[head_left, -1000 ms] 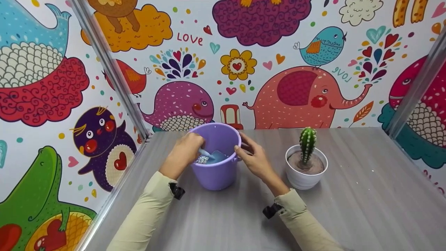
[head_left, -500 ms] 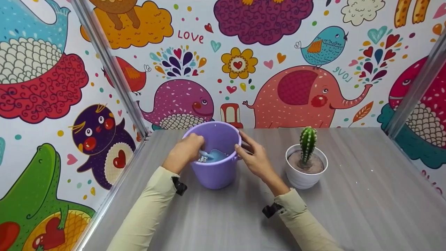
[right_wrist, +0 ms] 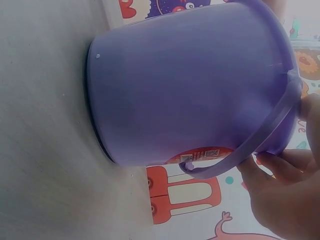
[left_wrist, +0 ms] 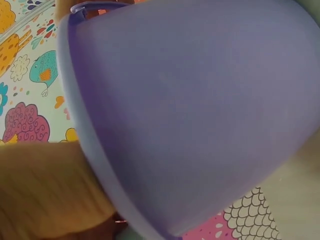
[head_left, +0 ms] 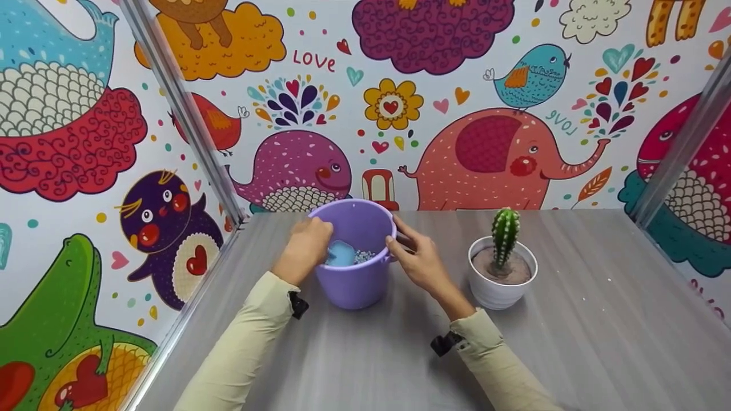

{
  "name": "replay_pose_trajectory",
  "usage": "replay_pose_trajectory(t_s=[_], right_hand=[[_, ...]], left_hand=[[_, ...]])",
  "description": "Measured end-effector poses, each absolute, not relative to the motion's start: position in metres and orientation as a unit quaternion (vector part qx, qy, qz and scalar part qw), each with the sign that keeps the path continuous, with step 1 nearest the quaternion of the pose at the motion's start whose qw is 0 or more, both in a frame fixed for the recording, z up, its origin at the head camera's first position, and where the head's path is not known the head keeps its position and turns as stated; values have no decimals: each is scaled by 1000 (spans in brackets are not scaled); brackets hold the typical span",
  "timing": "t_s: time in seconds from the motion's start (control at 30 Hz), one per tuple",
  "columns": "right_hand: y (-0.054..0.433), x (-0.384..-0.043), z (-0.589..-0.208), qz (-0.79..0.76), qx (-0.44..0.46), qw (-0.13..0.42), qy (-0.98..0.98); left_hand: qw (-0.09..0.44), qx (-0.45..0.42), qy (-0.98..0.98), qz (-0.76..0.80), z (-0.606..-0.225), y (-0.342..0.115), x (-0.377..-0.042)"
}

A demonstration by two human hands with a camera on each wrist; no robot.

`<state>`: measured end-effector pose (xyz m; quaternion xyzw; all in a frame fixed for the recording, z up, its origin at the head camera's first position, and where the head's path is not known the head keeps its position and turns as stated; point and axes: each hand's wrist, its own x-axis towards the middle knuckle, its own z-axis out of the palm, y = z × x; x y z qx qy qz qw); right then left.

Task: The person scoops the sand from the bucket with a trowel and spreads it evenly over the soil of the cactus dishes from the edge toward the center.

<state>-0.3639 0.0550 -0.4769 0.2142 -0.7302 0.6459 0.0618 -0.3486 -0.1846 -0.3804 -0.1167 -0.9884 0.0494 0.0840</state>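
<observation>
A purple bucket [head_left: 353,292] stands upright on the table. My left hand [head_left: 307,246] reaches over its left rim and grips a small light-blue shovel [head_left: 342,254], whose handle is mostly hidden by the hand. The blade lies low inside the bucket, beside small whitish pebbles [head_left: 364,257]. With thumb and fingers, my right hand [head_left: 417,254] holds the rim on the right side. The right wrist view shows that hand's fingers [right_wrist: 282,170] at the rim, near the bucket's handle [right_wrist: 262,132]. In the left wrist view the bucket wall [left_wrist: 190,105] hides the shovel.
To the right, a green cactus [head_left: 505,237] grows in a white pot [head_left: 494,294]. A few tiny white specks lie on the grey table [head_left: 605,342] beyond it. Printed cartoon panels [head_left: 297,165] wall in the back and both sides, joined by metal corner posts [head_left: 183,114].
The shovel's blade has shifted left inside the bucket, and pebbles now show on its right instead of its left. My right hand stays on the rim.
</observation>
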Motion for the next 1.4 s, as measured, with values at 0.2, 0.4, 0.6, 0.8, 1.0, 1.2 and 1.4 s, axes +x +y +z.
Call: replay_pose_trajectory(t_s=[0.2, 0.4, 0.6, 0.8, 1.0, 1.2, 1.4], right_hand=[[56, -365, -480, 651, 222, 72, -722], [56, -365, -482, 654, 219, 70, -721], [53, -363, -482, 652, 216, 58, -725], [52, -363, -480, 651, 222, 63, -723], [54, -364, -479, 648, 220, 64, -726], [55, -363, -478, 653, 217, 62, -723], [54, -363, -478, 655, 207, 56, -725]], left_hand=[[75, -91, -990, 83, -383, -170, -351], [11, -59, -997, 52, -389, -158, -361], [-69, -83, -994, 4, -399, -166, -372], [-101, -136, -986, -1, -398, -181, -384], [-113, -171, -978, -27, -408, -189, -397], [-103, -177, -978, -46, -414, -193, -402], [-89, -187, -977, -47, -406, -192, -392]])
